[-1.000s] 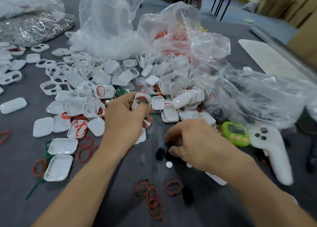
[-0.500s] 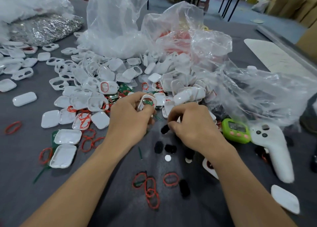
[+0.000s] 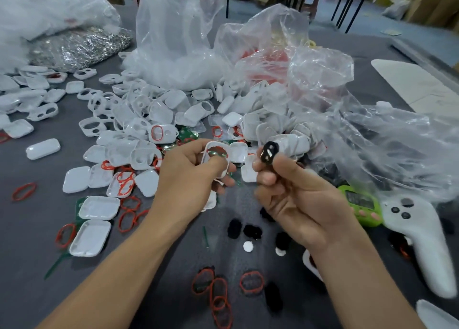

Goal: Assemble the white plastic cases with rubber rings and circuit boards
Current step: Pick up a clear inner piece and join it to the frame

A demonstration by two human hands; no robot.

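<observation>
On grey table (image 3: 37, 232), scattered white cases (image 3: 75, 179)

Case pile (image 3: 149, 130) centre-left; bags (image 3: 178, 43) behind it; rubber rings (image 3: 216, 291) nearest; controller (image 3: 422, 241) right, possible timer (image 3: 360, 204) beside it.

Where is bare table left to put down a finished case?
The near left corner of the table is bare, between the left forearm and the lone red ring. The heap of white cases is crowded; red rings and black pieces litter the gap between the arms.
</observation>
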